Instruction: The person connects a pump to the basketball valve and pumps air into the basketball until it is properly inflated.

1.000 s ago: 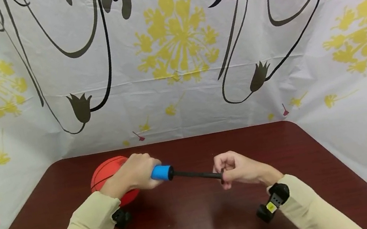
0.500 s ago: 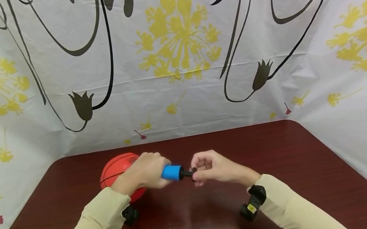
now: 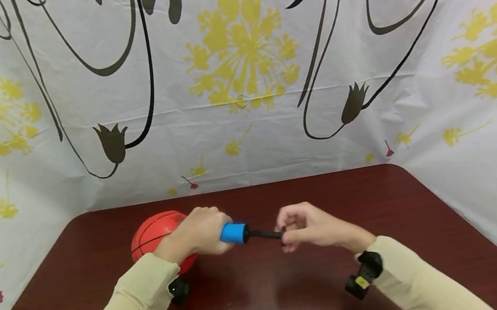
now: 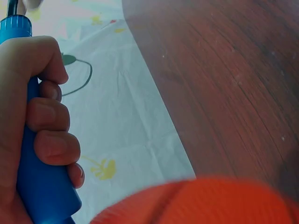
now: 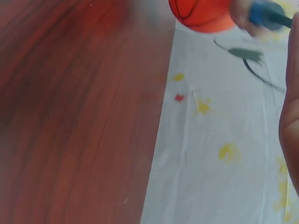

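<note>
A blue hand pump with a black rod is held in the air above the table, lying nearly level. My left hand grips its blue barrel; the fingers wrap round it in the left wrist view. At the rod's outer end, the thumb and fingers of my right hand pinch the small dark handle, which they mostly cover. Part of the rod sticks out of the barrel. Behind my left wrist sits a red ball with black lines, partly hidden. Only an edge of my right hand enters its own wrist view.
The dark red-brown wooden table has rounded far corners. A white cloth with yellow, grey and red plant prints hangs behind it and at both sides. Black cameras are strapped to both wrists, the right one over the table.
My right hand first moved left, pushing the rod almost fully into the barrel, then drew it partway back out to the right. The left hand shifted slightly right, still gripping the pump.
</note>
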`<state>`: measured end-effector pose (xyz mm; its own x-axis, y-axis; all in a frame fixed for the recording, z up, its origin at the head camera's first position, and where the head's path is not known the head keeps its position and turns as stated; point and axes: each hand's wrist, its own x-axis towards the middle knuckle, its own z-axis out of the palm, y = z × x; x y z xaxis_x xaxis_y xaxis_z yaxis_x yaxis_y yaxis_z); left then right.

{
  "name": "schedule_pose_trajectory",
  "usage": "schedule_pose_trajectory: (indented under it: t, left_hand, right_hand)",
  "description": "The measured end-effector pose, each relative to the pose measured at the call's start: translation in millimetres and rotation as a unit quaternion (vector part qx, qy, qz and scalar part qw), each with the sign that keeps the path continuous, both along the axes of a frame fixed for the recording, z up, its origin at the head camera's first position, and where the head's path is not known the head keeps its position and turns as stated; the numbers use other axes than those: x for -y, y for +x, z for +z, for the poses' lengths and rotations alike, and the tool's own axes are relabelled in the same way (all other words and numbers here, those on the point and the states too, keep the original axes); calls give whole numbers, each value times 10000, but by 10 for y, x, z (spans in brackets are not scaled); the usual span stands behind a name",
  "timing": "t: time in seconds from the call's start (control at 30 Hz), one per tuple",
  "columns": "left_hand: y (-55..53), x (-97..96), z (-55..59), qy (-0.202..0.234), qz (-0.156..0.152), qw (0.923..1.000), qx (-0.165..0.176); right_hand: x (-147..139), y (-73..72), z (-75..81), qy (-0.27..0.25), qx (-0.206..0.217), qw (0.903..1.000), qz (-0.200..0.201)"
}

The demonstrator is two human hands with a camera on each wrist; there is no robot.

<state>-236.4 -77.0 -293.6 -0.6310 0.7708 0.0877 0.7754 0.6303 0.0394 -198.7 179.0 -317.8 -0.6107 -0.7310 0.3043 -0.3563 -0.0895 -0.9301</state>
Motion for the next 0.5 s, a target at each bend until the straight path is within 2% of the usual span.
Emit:
schedule_pose_trajectory:
  t: [0.13, 0.23, 0.4, 0.5]
  left_hand:
    - [17, -43, 0, 0, 146, 9998, 118]
    - [32, -58, 20, -18, 117, 9999, 66]
    - [35, -67, 84, 25, -164, 9998, -55]
    - [27, -18, 105, 21, -51, 9999, -129]
  right_hand:
    - [255, -56, -25, -1, -225, 9996, -153]
    - [275, -59, -8, 76, -259, 9993, -252]
    - [47, -31, 100, 192, 60, 9998, -34]
    - [-188, -3, 171, 206, 176, 9995, 169]
